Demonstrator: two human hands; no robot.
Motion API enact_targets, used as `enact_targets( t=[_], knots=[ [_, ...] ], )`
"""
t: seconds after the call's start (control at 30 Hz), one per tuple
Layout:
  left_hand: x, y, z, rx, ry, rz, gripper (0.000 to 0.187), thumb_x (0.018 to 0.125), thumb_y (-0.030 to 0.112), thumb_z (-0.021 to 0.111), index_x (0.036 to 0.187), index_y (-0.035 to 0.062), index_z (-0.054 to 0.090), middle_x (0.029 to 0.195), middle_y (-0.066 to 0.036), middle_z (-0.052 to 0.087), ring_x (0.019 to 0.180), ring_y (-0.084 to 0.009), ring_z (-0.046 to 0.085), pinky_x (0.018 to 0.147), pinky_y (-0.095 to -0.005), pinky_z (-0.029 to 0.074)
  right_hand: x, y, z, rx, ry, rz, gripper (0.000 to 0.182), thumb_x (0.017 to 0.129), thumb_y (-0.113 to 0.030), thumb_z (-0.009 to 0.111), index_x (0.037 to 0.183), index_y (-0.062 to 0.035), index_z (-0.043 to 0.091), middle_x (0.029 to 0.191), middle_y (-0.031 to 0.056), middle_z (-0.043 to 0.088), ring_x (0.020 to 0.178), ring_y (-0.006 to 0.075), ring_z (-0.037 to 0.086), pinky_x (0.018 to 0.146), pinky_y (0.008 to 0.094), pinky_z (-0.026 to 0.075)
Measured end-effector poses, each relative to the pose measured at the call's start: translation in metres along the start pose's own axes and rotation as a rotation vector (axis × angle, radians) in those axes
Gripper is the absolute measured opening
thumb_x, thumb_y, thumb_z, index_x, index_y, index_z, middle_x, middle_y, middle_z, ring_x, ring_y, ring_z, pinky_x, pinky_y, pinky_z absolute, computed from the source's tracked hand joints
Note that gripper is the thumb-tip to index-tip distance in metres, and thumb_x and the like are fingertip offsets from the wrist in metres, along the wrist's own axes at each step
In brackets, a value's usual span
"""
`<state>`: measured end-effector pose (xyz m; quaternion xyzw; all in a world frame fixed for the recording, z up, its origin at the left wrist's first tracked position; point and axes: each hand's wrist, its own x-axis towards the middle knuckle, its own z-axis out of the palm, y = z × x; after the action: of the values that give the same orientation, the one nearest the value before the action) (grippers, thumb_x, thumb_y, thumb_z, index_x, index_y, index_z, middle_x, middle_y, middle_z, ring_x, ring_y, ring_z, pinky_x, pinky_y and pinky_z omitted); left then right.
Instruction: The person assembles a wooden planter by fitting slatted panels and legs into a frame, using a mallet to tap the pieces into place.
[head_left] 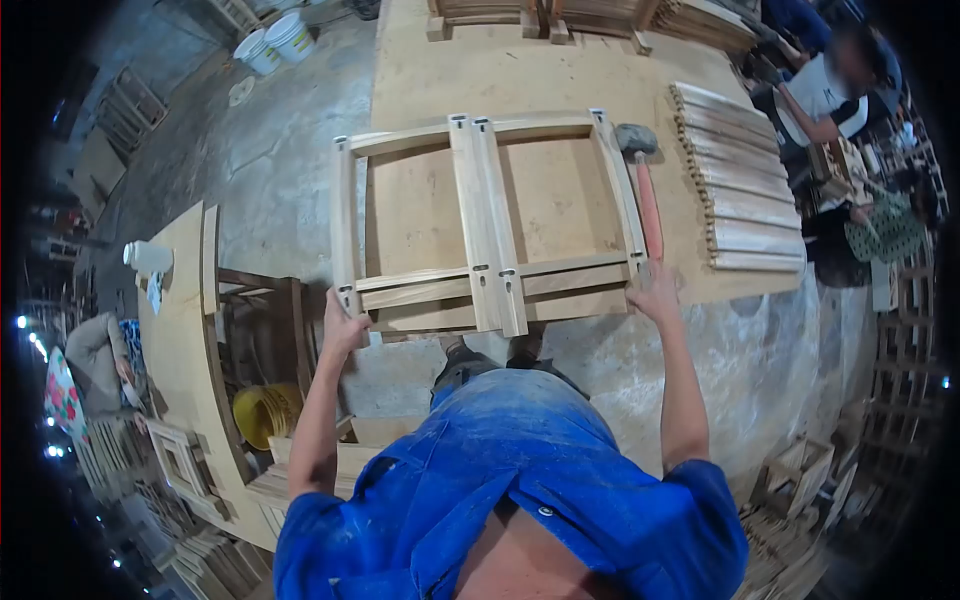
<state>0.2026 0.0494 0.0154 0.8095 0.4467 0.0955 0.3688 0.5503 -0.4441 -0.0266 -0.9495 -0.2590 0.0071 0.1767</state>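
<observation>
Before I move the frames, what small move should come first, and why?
I'd probably have the right hand slide the mallet aside: it lies close along the right frame, handle end by that hand, and could snag. The left hand holds the left frame meanwhile.

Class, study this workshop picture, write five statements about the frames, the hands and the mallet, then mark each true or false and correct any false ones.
1. The two wooden frames are side by side. True.
2. The left hand and the right hand are at the near, outer corners of the frames. True.
3. The left hand hangs apart from the frames. False: it grips the left-hand one.
4. A mallet lies to the right of the frames. True.
5. The mallet's head is bright yellow. False: it is dark grey.
</observation>
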Motion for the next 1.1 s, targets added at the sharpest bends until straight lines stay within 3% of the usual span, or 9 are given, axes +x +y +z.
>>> enact_targets(
  t=[0.23,0.33,0.37,0.4,0.47,0.6,0.7,0.83,1.1],
  knots=[
    [0.010,-0.028,0.044,-0.092,-0.167,0.080,0.089,0.056,0.013,0.069,0.135,-0.0035,0.031,0.120,-0.021,0.051,0.118,-0.0318,0.050,0.103,-0.0367,0.040,0.011,0.019,-0.017,0.185,-0.088,0.034,0.058,0.059,-0.028,0.071,0.106,0.0033,0.059,0.100,0.0251,0.060,0.094,0.0432,0.058,0.083,0.0469,0.048],
    [0.006,-0.014,0.020,-0.011,-0.313,0.010,0.098,0.056,0.028,0.080,0.139,0.0002,0.034,0.133,-0.026,0.050,0.125,-0.0368,0.051,0.107,-0.0409,0.038,0.019,-0.004,-0.034,-0.009,-0.305,0.183,0.065,0.062,-0.033,0.072,0.115,0.0025,0.061,0.103,0.0278,0.066,0.097,0.0433,0.063,0.085,0.0478,0.049],
    [-0.002,-0.012,0.012,0.015,-0.310,0.048,0.107,0.057,0.037,0.084,0.142,0.0011,0.032,0.136,-0.027,0.048,0.129,-0.0356,0.048,0.108,-0.0418,0.038,0.021,0.007,-0.034,-0.062,-0.315,0.069,0.076,0.062,-0.040,0.077,0.124,0.0022,0.059,0.110,0.0275,0.065,0.102,0.0426,0.062,0.089,0.0463,0.049],
    [-0.017,-0.004,0.003,-0.035,-0.196,0.145,0.116,0.057,0.046,0.085,0.146,0.0010,0.027,0.141,-0.027,0.044,0.132,-0.0367,0.044,0.110,-0.0427,0.035,0.031,0.008,-0.042,-0.119,-0.418,0.066,0.086,0.062,-0.046,0.080,0.130,0.0020,0.055,0.118,0.0274,0.063,0.109,0.0408,0.061,0.093,0.0456,0.048],
    [-0.058,-0.026,0.002,0.000,0.109,0.147,0.111,0.064,0.047,0.082,0.148,-0.0010,0.027,0.149,-0.026,0.036,0.137,-0.0403,0.035,0.114,-0.0447,0.029,0.050,0.038,-0.024,-0.073,-0.157,0.054,0.090,0.064,-0.047,0.082,0.133,0.0033,0.053,0.112,0.0249,0.063,0.101,0.0373,0.061,0.089,0.0449,0.048],
    [-0.174,-0.056,-0.048,0.383,0.639,-0.007,0.095,0.072,0.039,0.076,0.146,-0.0009,0.032,0.147,-0.027,0.037,0.136,-0.0406,0.037,0.112,-0.0480,0.029,0.101,-0.051,-0.049,-0.077,-0.341,-0.030,0.072,0.074,-0.038,0.081,0.126,0.0066,0.057,0.101,0.0233,0.064,0.079,0.0250,0.057,0.074,0.0377,0.048],
    [-0.296,-0.085,-0.084,0.602,0.973,-0.213,0.078,0.072,0.026,0.073,0.138,-0.0019,0.042,0.141,-0.025,0.043,0.129,-0.0419,0.042,0.108,-0.0490,0.033,0.133,-0.106,-0.051,-0.074,-0.234,-0.329,0.059,0.081,-0.031,0.077,0.121,0.0081,0.059,0.089,0.0171,0.062,0.069,0.0209,0.050,0.065,0.0353,0.045],
    [-0.429,-0.130,-0.094,0.578,0.679,-0.781,0.077,0.063,0.013,0.069,0.134,-0.0008,0.042,0.127,-0.023,0.051,0.122,-0.0408,0.046,0.105,-0.0456,0.038,0.189,-0.181,-0.033,0.074,-0.214,-0.646,0.053,0.086,-0.028,0.074,0.122,0.0077,0.059,0.080,0.0091,0.056,0.067,0.0175,0.047,0.062,0.0334,0.044],
    [-0.468,-0.176,-0.052,0.784,0.741,-0.734,0.055,0.063,0.010,0.065,0.116,0.0028,0.053,0.112,-0.015,0.056,0.105,-0.0348,0.053,0.086,-0.0449,0.044,0.154,-0.375,-0.025,0.232,-0.482,-0.825,0.055,0.085,-0.025,0.075,0.128,0.0029,0.057,0.095,0.0153,0.061,0.084,0.0204,0.059,0.074,0.0327,0.049]
  ],
)
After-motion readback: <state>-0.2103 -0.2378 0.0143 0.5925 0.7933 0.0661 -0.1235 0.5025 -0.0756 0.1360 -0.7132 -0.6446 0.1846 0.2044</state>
